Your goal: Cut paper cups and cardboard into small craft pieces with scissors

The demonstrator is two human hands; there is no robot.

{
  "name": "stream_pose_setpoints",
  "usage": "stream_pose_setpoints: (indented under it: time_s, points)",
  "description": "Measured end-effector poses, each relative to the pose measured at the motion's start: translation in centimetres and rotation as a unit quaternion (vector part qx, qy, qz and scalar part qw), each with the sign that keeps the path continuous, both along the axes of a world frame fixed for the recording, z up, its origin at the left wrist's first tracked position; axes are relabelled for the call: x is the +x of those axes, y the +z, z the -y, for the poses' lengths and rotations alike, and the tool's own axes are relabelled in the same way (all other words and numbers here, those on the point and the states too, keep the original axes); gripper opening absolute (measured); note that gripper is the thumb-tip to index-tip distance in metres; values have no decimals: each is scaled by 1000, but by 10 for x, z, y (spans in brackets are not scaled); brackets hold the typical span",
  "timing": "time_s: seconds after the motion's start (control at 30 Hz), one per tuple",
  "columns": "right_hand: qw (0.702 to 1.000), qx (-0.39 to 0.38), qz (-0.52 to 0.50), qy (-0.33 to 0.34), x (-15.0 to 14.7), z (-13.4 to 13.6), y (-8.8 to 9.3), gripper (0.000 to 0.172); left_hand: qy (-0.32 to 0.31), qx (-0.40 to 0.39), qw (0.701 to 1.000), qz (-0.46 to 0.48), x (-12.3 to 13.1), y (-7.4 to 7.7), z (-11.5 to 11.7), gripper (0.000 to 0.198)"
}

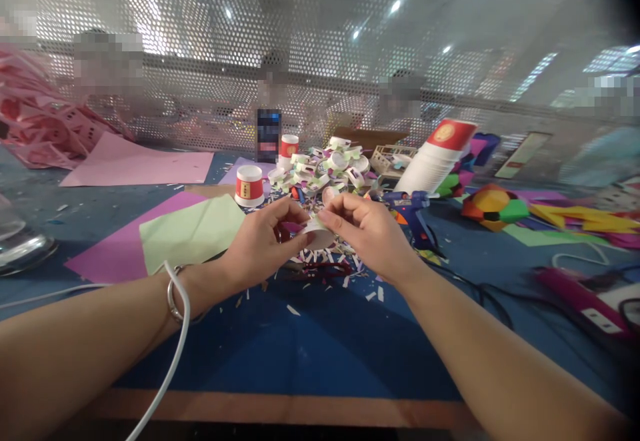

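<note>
Between both hands, above the middle of the table, is a small white paper cup piece (320, 236) with pale green on its upper edge. My left hand (270, 231) pinches its left side between thumb and fingers. At its right side, the thumb and forefinger of my right hand (367, 231) are closed on it too. Just below lie dark red-handled scissors (327, 269) among paper scraps. A pile of similar cut cup pieces (325, 164) rises behind the hands. To the right of my right hand stands a blue glue gun (413, 211).
Two red-and-white paper cups, one nearer (249, 186), stand behind the left hand. A leaning cup stack (433, 161) is at back right. Green paper (190, 231) overlaps purple paper (100, 258) at left. A power strip (585, 301) and cables lie at right. A white cable (180, 334) crosses my left wrist.
</note>
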State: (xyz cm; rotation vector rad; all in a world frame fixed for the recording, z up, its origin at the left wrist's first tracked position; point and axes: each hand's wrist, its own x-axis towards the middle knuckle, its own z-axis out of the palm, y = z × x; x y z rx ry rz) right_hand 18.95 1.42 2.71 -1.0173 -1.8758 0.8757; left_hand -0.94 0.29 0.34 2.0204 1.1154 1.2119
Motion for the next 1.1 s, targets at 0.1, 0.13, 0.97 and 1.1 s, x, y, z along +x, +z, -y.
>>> stream_pose_setpoints:
  time_s: [0.1, 0.13, 0.97, 1.1]
  points:
    - [1000, 10, -3, -3, -1, 1, 0, 30, -4, 13, 1000, 5, 1, 0, 1, 13]
    - [1000, 13, -3, -3, -1, 1, 0, 30, -4, 16, 1000, 8, 1, 0, 1, 12]
    - [1000, -1, -13, -1, -2, 4, 5, 23, 31, 61, 997, -29, 2, 1, 5, 10]
    - [999, -34, -11, 12, -1, 2, 7, 22, 24, 34, 999, -24, 2, 1, 2, 11]
